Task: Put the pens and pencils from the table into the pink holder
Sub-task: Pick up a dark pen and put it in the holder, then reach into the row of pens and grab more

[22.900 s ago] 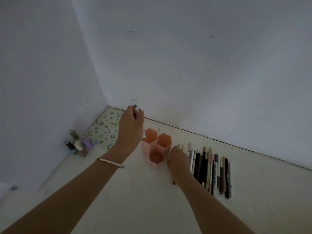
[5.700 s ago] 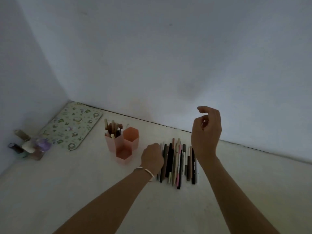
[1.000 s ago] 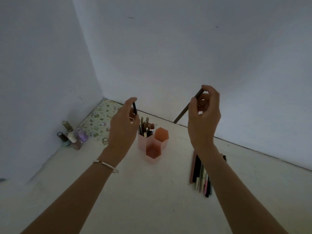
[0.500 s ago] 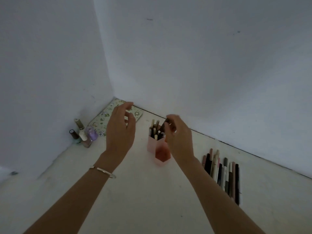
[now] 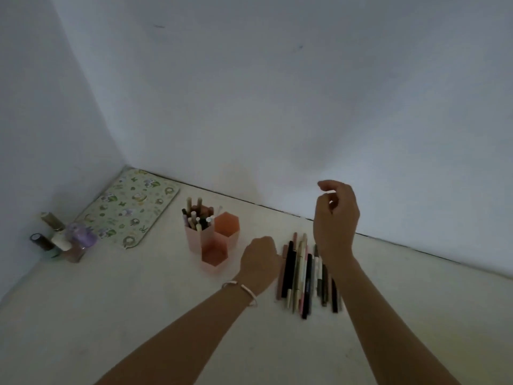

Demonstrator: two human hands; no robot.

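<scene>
Pens and pencils [image 5: 304,273] are seen laid side by side in a row on the pale table [image 5: 138,315], running toward the back edge where the table meets the wall [image 5: 277,107]; the row lies between the two hands and is partly covered by the right forearm. Largest on the table is a patterned mat [image 5: 130,209], set flat in the far-left corner. The right hand [image 5: 334,220] is held raised above the far end of the row, fingers loosely curled with thumb and forefinger close together, and nothing is seen in it. The left hand [image 5: 259,259], a thin bracelet [image 5: 240,291] worn at its wrist, is lowered to the table just beside the left end of the row; its fingers are curled under and turned away from the camera, so whether a pen is gripped cannot be told. The pink holder [image 5: 212,240], made of three joined hexagonal cups, stands left of the left hand and apart from it, near the mat's right edge. Its rear-left cup is filled with upright pens [image 5: 195,216]; the other two cups are shown holding nothing visible. A cluster of small bottles [image 5: 63,240] is gathered against the left wall, near the table's left edge.
</scene>
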